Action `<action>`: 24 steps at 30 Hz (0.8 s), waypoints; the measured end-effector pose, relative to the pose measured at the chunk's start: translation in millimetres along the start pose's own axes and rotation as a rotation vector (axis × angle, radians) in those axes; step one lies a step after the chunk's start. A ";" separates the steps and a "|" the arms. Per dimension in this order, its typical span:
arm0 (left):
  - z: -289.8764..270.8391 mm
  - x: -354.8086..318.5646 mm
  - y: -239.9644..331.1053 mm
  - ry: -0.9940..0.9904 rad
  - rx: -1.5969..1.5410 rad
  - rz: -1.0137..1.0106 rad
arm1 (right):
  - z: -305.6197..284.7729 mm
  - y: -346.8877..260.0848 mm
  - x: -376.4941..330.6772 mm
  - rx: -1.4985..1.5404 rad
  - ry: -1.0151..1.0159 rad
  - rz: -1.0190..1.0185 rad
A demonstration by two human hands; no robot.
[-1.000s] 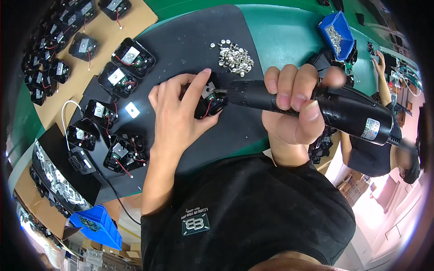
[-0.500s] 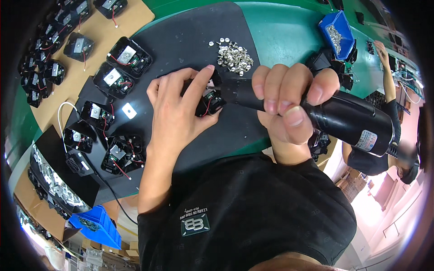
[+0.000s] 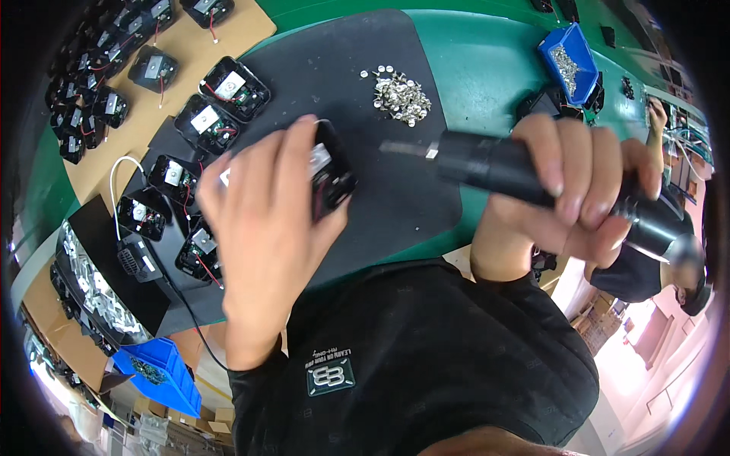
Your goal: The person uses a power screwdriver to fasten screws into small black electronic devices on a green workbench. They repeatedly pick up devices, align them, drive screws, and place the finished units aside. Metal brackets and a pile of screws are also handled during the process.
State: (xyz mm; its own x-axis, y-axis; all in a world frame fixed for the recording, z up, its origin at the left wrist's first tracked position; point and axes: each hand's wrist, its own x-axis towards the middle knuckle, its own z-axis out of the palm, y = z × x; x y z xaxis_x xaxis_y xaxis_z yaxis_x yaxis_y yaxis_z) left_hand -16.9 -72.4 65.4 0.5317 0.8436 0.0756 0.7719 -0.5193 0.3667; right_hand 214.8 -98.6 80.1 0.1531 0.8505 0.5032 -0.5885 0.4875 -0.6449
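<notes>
My left hand [image 3: 262,205] is closed round a small black plastic housing [image 3: 344,171] over the dark mat. Inside the housing are a silvery metal plate and a red wire; my fingers cover its left part. My right hand [image 3: 589,178] grips a black electric screwdriver [image 3: 490,161], held nearly level with its bit toward the left. The bit is blurred by motion and stands apart from the housing's right side. Beyond the two hands lies a heap of silvery screws [image 3: 401,100] on the mat.
Several similar black housings [image 3: 234,89] with plates and wires line the mat's left side; more fill a brown board [image 3: 251,30] at upper left. A blue bin [image 3: 582,80] of metal parts stands at upper right. A co-worker's arm [image 3: 658,118] shows at far right.
The screwdriver has drawn away from the housing and moved right. My left hand has shifted left and slightly nearer with the housing in it. The camera view has also shifted a little.
</notes>
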 end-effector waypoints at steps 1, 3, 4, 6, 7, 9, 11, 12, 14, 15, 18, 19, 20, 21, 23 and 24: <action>-19.1 -4.7 -2.7 0.010 -0.002 -0.033 | -4.6 -0.1 3.6 -0.042 0.020 -0.035; -47.8 -15.6 -18.3 0.094 -0.040 -0.122 | -24.8 15.9 8.0 -0.222 0.064 -0.150; -61.0 -25.4 -32.7 0.173 -0.067 -0.194 | -28.7 25.6 10.2 -0.299 0.080 -0.128; -74.4 -38.5 -65.0 0.256 -0.039 -0.398 | -35.3 34.7 2.7 -0.249 0.167 -0.107; -81.2 -47.3 -81.1 0.253 0.057 -0.478 | -39.4 34.2 -0.5 -0.213 0.157 -0.099; -99.3 -71.9 -103.4 0.236 0.253 -0.573 | -38.9 37.6 -1.7 -0.174 0.183 -0.079; -97.5 -91.9 -121.1 0.230 0.313 -0.548 | -40.5 39.0 -2.2 -0.160 0.225 -0.085; -97.2 -96.2 -122.8 0.184 0.332 -0.562 | -40.5 41.8 -2.4 -0.150 0.251 -0.089; -88.9 -105.3 -132.6 0.122 0.228 -0.525 | -41.2 44.8 -0.7 -0.167 0.300 -0.112; -85.9 -107.0 -135.1 0.119 0.234 -0.420 | -37.9 47.6 1.4 -0.236 0.305 -0.109; -82.5 -109.1 -118.3 0.044 0.116 -0.403 | -43.5 55.8 5.4 -0.274 0.334 -0.135; -80.3 -113.5 -117.7 0.024 0.112 -0.394 | -45.2 62.0 7.7 -0.289 0.328 -0.154; -78.5 -115.8 -118.4 0.000 0.075 -0.437 | -44.8 66.5 8.5 -0.293 0.355 -0.150; -73.5 -116.0 -118.3 -0.013 0.090 -0.435 | -45.5 68.1 9.5 -0.327 0.347 -0.143; -70.6 -118.6 -120.3 -0.028 0.110 -0.463 | -45.6 75.2 8.8 -0.384 0.338 -0.135; -70.9 -117.1 -119.0 -0.027 0.110 -0.462 | -42.3 77.3 10.6 -0.383 0.386 -0.146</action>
State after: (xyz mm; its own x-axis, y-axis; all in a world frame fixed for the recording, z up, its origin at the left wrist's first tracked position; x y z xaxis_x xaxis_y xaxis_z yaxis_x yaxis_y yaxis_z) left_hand -195.7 -99.7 78.6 0.1318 0.9865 -0.0973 0.9614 -0.1033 0.2552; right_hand 204.6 -43.6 11.3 0.5327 0.7446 0.4023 -0.2203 0.5810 -0.7835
